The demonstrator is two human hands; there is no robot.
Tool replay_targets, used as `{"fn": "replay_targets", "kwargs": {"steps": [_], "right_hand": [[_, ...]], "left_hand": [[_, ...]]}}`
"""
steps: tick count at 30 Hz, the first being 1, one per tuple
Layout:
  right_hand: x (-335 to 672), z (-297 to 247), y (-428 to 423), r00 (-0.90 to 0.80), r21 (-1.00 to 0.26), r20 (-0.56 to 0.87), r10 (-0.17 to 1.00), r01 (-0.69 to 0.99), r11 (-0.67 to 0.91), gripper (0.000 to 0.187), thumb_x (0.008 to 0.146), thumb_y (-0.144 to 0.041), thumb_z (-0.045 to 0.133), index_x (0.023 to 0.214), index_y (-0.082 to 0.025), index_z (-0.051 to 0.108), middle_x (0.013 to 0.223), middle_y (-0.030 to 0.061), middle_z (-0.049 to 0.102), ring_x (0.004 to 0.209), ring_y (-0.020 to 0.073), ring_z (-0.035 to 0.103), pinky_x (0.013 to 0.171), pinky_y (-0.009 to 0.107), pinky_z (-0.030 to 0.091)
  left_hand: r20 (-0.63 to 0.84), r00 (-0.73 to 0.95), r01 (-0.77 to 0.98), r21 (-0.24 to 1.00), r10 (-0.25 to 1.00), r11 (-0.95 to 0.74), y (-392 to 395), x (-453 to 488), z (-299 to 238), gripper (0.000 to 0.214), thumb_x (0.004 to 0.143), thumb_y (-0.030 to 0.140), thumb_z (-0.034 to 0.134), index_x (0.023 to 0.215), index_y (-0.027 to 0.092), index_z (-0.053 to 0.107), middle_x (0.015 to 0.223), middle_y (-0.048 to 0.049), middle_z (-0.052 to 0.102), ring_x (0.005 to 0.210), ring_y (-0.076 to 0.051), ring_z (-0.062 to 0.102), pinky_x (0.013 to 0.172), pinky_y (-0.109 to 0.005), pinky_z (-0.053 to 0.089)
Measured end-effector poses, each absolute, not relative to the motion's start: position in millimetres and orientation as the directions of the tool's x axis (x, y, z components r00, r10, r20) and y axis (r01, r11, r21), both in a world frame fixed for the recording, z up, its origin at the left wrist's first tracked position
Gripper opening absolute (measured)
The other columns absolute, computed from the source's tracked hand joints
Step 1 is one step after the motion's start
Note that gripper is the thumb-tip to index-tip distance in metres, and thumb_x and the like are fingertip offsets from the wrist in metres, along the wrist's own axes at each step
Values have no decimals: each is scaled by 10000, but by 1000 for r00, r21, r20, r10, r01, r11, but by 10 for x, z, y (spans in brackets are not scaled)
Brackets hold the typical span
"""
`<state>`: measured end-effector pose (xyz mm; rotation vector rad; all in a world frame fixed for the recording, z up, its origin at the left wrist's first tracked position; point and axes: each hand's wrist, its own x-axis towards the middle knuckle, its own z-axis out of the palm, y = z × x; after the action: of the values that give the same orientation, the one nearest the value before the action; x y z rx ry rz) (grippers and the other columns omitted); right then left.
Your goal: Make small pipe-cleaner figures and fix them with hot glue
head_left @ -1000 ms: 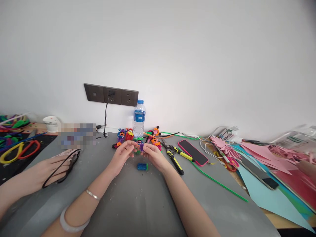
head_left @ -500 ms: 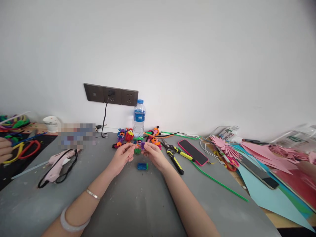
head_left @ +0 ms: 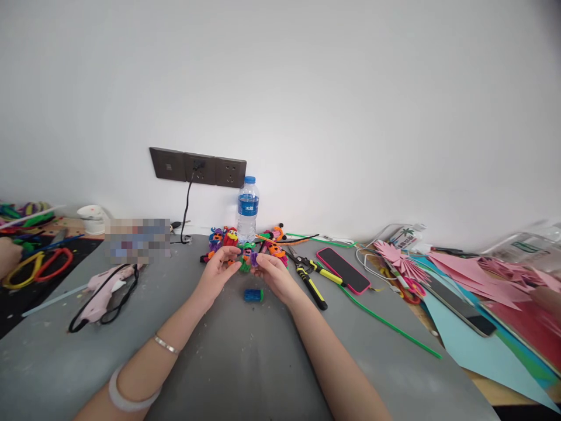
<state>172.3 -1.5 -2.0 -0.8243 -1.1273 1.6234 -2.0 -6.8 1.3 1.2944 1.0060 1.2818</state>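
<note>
My right hand (head_left: 274, 275) pinches a small purple fuzzy piece (head_left: 254, 260), possibly pipe cleaner, between thumb and fingers. My left hand (head_left: 219, 273) is just to the left, its thumb and fingers apart with nothing visible between them. Directly behind the gap between both hands is a small green figure (head_left: 246, 252). Other fuzzy figures crowd around it, among them a red one (head_left: 230, 237) and an orange one (head_left: 276, 250). On the grey table below my hands lies a short blue piece with a green end (head_left: 252, 295).
A water bottle (head_left: 248, 207) stands against the wall. Yellow-black pliers (head_left: 311, 286), a pink-cased phone (head_left: 344, 270) and a green pipe cleaner (head_left: 390, 321) lie right. At left are a pink glue gun (head_left: 100, 292), scissors (head_left: 55, 264) and another person's hand (head_left: 9, 257).
My left thumb and fingers have spread apart and drawn slightly away from the purple piece. My right hand stays nearly in place, still pinching it. The other person's hand at left has shifted.
</note>
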Motion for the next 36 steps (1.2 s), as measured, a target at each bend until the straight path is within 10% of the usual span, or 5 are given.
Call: {"fn": "replay_targets", "kwargs": {"steps": [9, 14, 19, 29, 36], "right_hand": [[1715, -45, -5, -279, -938, 15, 960, -336, -83, 305, 690, -443, 770, 813, -181, 673, 776, 6, 587, 698, 129, 514, 631, 240, 361], [1706, -60, 5, -265, -937, 25, 964, -343, -71, 294, 695, -446, 765, 793, -185, 672, 769, 6, 590, 701, 132, 524, 627, 241, 365], [1700, -71, 7, -270, -948, 5, 963, -308, -81, 300, 698, -451, 758, 796, -180, 673, 757, 9, 597, 685, 132, 511, 625, 246, 360], [1698, -88, 5, -258, -968, 58, 964, -249, -9, 288, 732, -455, 719, 802, -182, 654, 767, 11, 607, 686, 137, 516, 643, 249, 375], [1671, -23, -43, -221, -972, 172, 960, -197, 129, 261, 744, -431, 710, 839, -197, 642, 791, 5, 606, 735, 149, 531, 701, 264, 407]], "left_hand": [[167, 124, -45, 986, 978, -163, -81, -9, 30, 331, 764, 501, 654, 888, 195, 684, 1029, -75, 686, 982, -238, 591, 808, -309, 447], [133, 155, -82, 989, 979, -121, -102, -7, 12, 413, 838, 551, 538, 648, 185, 532, 676, -21, 626, 616, -148, 549, 567, -255, 400], [80, 214, -128, 990, 974, -53, -104, 5, -41, 338, 867, 519, 526, 792, 190, 505, 424, 112, 318, 390, -70, 254, 427, -209, 216], [193, 80, -161, 971, 978, -179, -46, -5, -78, 276, 853, 425, 574, 996, 199, 505, 596, 65, 481, 497, -84, 378, 501, -208, 313], [113, 83, -38, 993, 990, -110, -58, -43, -74, 273, 870, 448, 532, 945, 187, 557, 376, 123, 312, 357, -82, 278, 436, -209, 238]]}}
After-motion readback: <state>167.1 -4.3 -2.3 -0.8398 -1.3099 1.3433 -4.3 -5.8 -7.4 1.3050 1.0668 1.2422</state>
